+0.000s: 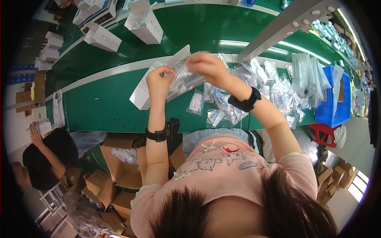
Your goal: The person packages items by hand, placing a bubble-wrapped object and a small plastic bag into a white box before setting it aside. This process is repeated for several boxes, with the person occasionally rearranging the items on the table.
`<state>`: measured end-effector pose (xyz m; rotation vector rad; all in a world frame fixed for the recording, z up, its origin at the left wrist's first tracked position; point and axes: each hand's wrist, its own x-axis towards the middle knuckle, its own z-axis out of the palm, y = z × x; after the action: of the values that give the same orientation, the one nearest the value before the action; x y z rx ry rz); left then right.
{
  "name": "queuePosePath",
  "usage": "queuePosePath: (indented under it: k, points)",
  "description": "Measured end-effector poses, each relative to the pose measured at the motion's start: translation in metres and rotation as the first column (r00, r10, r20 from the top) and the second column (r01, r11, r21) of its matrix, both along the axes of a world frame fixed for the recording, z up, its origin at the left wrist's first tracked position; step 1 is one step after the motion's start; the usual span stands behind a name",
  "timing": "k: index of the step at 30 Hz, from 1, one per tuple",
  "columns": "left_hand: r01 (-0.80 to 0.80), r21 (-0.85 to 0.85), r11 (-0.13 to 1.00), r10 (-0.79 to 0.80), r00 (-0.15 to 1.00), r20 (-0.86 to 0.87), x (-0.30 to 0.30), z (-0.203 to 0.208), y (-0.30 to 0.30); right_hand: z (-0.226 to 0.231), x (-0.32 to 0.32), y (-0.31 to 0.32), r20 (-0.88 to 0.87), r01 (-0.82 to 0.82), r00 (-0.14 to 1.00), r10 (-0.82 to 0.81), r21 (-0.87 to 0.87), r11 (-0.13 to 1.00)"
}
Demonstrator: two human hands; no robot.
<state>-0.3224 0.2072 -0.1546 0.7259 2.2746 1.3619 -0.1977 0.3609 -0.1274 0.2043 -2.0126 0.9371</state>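
A clear plastic bag [183,82] hangs between my two hands above the green workbench. My left hand [159,81] is closed in a pinch on the bag's left edge. My right hand [209,68], slightly smeared by motion, has its fingers bent over the bag's upper right side. What lies inside the bag cannot be made out. Behind my left wrist, an open white carton [140,94] rests tilted on the bench, partly covered by that hand. To the right of the bag and below my right hand spreads a pile of small clear packets [222,104] with white and blue contents.
Two white cartons [146,28] [104,39] stand beyond the metal rail, near a scale [101,16]. A metal post [283,29] slants across the upper right. At the right sits a blue bin [332,99] beside bubble-wrap bags [306,73]. Another person's arm [48,152] shows at left.
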Motion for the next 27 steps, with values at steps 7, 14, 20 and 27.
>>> queuePosePath:
  k: [7, 14, 20, 27]
  points:
    - [-0.022, 0.102, 0.995, 0.021, 1.000, 0.003, 0.001, -0.002, -0.004, 0.009, 0.000, -0.017, 0.590, -0.279, 0.807, -0.035, 0.432, 0.858]
    - [0.028, 0.124, 0.992, -0.028, 1.000, -0.003, 0.002, -0.004, -0.001, -0.029, -0.001, -0.028, 0.413, -0.012, 0.850, -0.328, 0.637, 0.771]
    - [-0.012, 0.157, 0.988, 0.020, 0.999, -0.050, 0.005, -0.008, -0.002, -0.039, 0.004, -0.016, 0.399, -0.028, 0.880, -0.260, 0.589, 0.808]
    - [-0.042, 0.386, 0.922, -0.006, 0.993, 0.122, -0.003, -0.005, 0.007, -0.071, 0.002, 0.009, 0.340, -0.103, 0.864, 0.370, -0.602, 0.792]
